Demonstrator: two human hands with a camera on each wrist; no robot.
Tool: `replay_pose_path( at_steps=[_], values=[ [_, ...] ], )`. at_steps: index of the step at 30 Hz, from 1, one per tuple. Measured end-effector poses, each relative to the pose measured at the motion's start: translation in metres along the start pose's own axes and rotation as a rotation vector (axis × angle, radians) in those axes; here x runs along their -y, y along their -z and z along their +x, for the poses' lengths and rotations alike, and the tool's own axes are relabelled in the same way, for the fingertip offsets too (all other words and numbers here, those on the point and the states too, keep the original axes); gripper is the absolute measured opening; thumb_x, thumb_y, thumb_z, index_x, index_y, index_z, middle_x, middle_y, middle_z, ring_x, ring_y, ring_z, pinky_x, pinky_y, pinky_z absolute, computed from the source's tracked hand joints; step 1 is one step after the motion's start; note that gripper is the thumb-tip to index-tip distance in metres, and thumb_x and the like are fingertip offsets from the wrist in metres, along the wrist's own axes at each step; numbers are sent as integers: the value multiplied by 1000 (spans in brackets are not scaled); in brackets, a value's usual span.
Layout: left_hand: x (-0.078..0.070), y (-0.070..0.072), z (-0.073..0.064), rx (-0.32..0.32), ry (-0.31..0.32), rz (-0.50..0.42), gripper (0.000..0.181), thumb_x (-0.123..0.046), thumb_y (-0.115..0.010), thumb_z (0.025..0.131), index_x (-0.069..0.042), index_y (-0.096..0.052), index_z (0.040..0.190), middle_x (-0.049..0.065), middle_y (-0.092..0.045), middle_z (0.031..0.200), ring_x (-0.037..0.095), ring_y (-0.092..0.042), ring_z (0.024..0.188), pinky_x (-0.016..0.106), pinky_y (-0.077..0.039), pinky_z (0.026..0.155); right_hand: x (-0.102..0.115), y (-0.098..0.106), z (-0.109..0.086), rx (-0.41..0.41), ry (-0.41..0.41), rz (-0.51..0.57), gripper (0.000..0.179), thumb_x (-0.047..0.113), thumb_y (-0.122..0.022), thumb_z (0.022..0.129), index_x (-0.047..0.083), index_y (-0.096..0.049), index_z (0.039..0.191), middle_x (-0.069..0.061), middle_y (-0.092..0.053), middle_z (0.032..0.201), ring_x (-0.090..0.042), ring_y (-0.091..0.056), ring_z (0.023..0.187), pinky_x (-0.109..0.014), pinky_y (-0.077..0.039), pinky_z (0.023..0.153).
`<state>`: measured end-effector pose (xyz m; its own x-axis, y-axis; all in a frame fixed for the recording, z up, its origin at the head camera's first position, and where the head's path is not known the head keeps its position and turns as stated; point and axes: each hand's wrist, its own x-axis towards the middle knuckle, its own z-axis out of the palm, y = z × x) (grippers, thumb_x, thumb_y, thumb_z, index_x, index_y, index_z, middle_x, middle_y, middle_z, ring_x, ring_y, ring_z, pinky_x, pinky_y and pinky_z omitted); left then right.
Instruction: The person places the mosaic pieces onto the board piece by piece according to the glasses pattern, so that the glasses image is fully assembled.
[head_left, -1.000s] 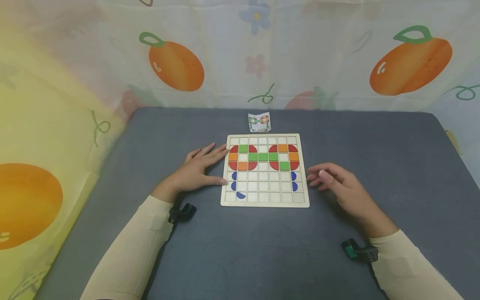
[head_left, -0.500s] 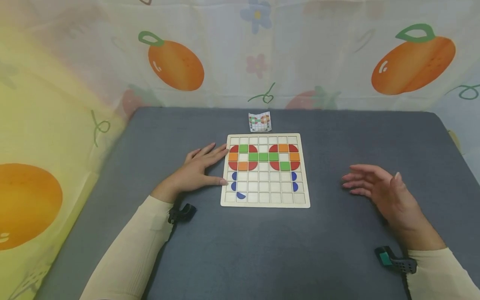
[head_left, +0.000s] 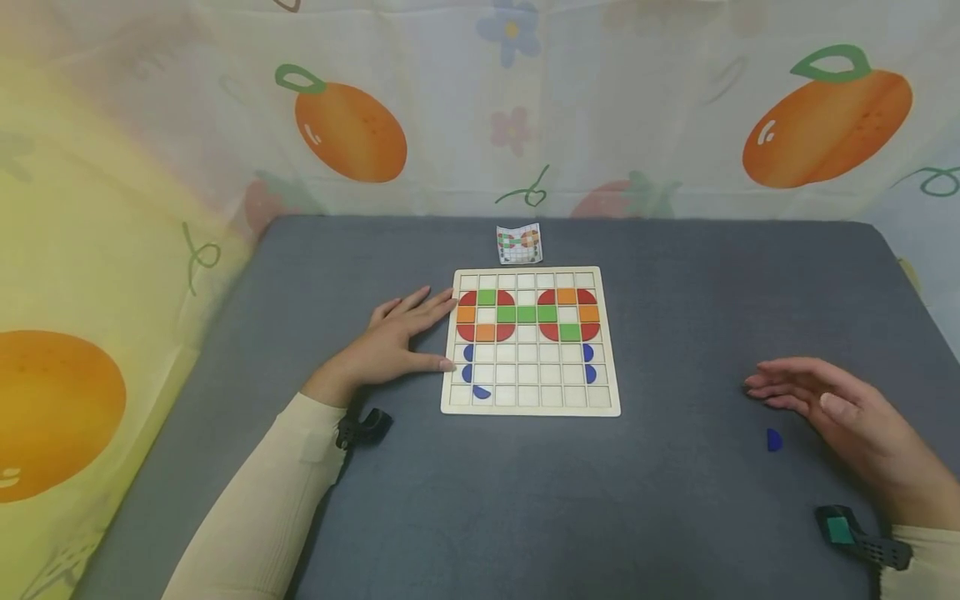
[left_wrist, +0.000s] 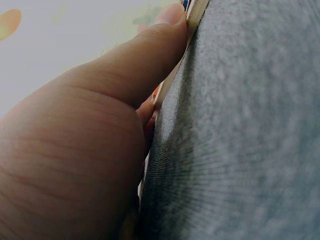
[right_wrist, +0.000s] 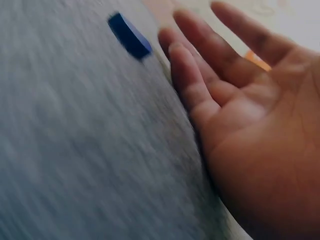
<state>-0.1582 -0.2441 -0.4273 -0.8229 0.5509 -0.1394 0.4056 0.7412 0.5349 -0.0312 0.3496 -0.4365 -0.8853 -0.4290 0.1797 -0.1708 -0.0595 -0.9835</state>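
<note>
A square wooden grid board (head_left: 525,409) lies on the grey table, with red, orange and green pieces in two ring shapes joined by a green row. Blue half-round pieces sit below at its left and right sides; one blue half-round piece (head_left: 482,392) in the bottom row lies tilted. My left hand (head_left: 390,346) has straight, spread fingers, with fingertips and thumb touching the board's left edge. Far to the right, my right hand (head_left: 847,417) holds nothing, its fingers loosely bent. Near it a loose blue half-round piece (head_left: 774,440) lies on the cloth, apart from the fingers.
A small printed picture card (head_left: 519,244) with a similar coloured pattern stands just behind the board. The grey-covered table (head_left: 525,508) ends at a fruit-print curtain (head_left: 637,100) at the back. Dark camera straps sit on both wrists.
My right hand has moved right, away from the board's right edge, and then a little nearer to me. The loose blue piece, hidden before, now shows beside it. My left hand stays put.
</note>
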Motion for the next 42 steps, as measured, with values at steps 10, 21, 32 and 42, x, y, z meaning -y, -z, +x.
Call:
replay_pose_path(
  at_steps=[10, 21, 32, 42],
  values=[
    [-1, -1, 0, -3, 19, -3, 106, -62, -84, 91, -28, -29, 175, -11, -20, 179, 24, 0, 166, 61, 2, 124, 9, 9, -17, 26, -300, -422, 47, -12, -67, 103, -4, -60, 149, 2, -71, 137, -11, -68, 114, -22, -55, 87],
    [-3, 1, 1, 4, 27, -6, 105, -62, -84, 91, -28, -30, 175, -12, -20, 178, 22, 0, 166, 59, 2, 125, 19, -1, -9, 124, -306, -743, 29, 2, -84, 95, 23, -78, 113, 9, -66, 106, -11, -54, 87, -25, -44, 68],
    [-3, 1, 0, 4, 21, -6, 105, -61, -84, 91, -27, -30, 175, -11, -20, 178, 24, -1, 166, 60, 2, 125, 17, -7, -5, 36, -346, -793, 16, 6, -83, 97, 18, -77, 105, 8, -61, 89, -13, -55, 75, -28, -46, 62],
    [-4, 1, 0, 6, 37, -2, 104, -61, -84, 91, -29, -30, 175, -13, -20, 178, 21, 0, 166, 59, 2, 125, 14, -15, 1, -45, -299, -926, 17, 2, -84, 95, 17, -77, 98, 12, -60, 82, -5, -55, 71, -24, -44, 61]
  ],
)
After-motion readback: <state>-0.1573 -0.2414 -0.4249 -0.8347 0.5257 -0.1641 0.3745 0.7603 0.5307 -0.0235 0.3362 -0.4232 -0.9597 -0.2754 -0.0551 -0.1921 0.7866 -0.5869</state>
